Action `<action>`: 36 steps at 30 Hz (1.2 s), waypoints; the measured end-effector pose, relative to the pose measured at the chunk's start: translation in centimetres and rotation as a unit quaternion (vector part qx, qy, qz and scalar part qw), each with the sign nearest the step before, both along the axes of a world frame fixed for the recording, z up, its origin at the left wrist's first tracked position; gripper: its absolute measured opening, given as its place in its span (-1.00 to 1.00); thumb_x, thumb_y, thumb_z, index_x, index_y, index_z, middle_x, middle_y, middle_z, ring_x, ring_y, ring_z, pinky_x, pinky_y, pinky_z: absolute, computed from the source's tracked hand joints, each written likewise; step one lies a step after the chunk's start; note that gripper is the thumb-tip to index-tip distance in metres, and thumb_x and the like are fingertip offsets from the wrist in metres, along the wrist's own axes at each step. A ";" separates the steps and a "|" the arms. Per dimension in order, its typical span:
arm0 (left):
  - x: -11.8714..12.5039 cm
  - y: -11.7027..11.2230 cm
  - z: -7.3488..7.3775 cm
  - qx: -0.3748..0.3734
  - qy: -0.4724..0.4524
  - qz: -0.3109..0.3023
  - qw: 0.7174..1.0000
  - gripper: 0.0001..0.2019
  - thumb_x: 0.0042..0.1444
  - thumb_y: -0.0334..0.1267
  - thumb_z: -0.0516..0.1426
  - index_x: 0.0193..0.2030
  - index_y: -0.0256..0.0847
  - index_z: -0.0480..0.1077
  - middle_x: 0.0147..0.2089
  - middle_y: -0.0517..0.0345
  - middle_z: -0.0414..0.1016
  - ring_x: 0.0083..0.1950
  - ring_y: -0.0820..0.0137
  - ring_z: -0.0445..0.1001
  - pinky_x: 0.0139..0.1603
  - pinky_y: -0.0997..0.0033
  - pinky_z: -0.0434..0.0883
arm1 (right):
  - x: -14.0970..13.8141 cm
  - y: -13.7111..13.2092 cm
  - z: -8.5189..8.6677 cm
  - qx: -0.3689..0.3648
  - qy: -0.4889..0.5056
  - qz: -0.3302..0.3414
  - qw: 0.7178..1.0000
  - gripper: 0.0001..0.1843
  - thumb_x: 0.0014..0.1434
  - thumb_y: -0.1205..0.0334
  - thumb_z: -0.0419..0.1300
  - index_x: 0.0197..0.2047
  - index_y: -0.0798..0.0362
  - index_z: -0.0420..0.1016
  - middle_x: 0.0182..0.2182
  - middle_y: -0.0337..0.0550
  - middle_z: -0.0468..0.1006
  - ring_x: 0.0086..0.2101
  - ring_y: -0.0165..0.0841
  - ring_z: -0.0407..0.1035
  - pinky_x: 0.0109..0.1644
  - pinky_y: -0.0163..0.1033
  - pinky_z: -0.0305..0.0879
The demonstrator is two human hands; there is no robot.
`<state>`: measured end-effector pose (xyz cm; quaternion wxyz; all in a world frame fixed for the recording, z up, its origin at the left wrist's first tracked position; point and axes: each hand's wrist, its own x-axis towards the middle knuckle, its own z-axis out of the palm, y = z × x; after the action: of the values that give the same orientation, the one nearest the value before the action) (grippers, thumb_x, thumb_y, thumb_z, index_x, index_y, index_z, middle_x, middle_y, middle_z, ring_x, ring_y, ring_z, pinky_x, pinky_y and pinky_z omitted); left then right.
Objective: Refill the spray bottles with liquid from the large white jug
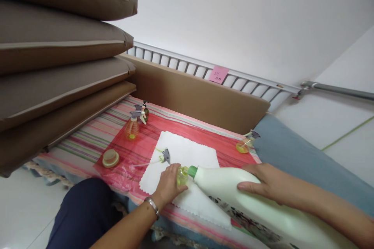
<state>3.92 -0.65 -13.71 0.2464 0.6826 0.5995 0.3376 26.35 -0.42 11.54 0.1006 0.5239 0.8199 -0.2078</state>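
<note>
My left hand (168,182) is closed around a small clear spray bottle (182,176) with yellowish liquid, its top off. My right hand (269,183) grips a large pale green jug (224,181) from above, and the jug lies tilted on its side. Its green neck (192,171) meets the mouth of the small bottle; whether liquid is flowing I cannot tell. A grey and green spray head (165,156) with a thin tube rests on the white cloth (193,149) just beyond my left hand. Left of it sits a pale round cap (110,158).
A spray bottle (132,129) stands at the left beside a dark pump bottle (146,113). Another spray bottle (244,146) is at the right on the red sheet (230,159). Stacked brown cushions (64,54) rise at the left, and a brown board (189,93) leans along the back.
</note>
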 end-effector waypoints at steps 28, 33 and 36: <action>-0.4 0.4 -1.0 0.013 -0.026 0.000 1.000 -0.31 -0.17 -0.19 0.28 0.13 -0.17 0.13 0.12 -0.03 0.32 0.14 0.18 0.28 0.10 0.18 0.23 | 1.1 -0.6 -1.7 -0.007 0.037 -0.022 0.999 -0.51 0.13 -0.15 0.03 -0.23 0.12 0.48 -0.27 0.03 0.57 -0.26 -0.10 0.44 -0.53 -0.29 0.25; -0.6 0.6 -1.4 0.019 -0.038 -0.001 0.999 -0.31 -0.17 -0.19 0.28 0.13 -0.19 0.13 0.11 -0.04 0.32 0.15 0.18 0.28 0.11 0.17 0.24 | 1.8 -1.7 -4.1 -0.004 0.070 -0.060 0.996 -0.49 0.11 -0.19 0.02 -0.21 0.08 0.48 -0.26 -0.01 0.57 -0.30 -0.13 0.45 -0.61 -0.32 0.21; -0.6 0.5 -1.5 0.021 -0.046 -0.001 0.999 -0.29 -0.19 -0.21 0.30 0.13 -0.21 0.12 0.12 -0.07 0.32 0.16 0.17 0.28 0.13 0.15 0.23 | 2.7 -2.0 -5.5 -0.003 0.110 -0.091 0.990 -0.50 0.10 -0.19 0.01 -0.25 0.08 0.47 -0.32 -0.06 0.57 -0.42 -0.20 0.44 -0.61 -0.31 0.20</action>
<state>3.29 -0.10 -15.21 0.2595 0.6722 0.5794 0.3810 29.05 -2.46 6.07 -0.0078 0.5701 0.7740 -0.2753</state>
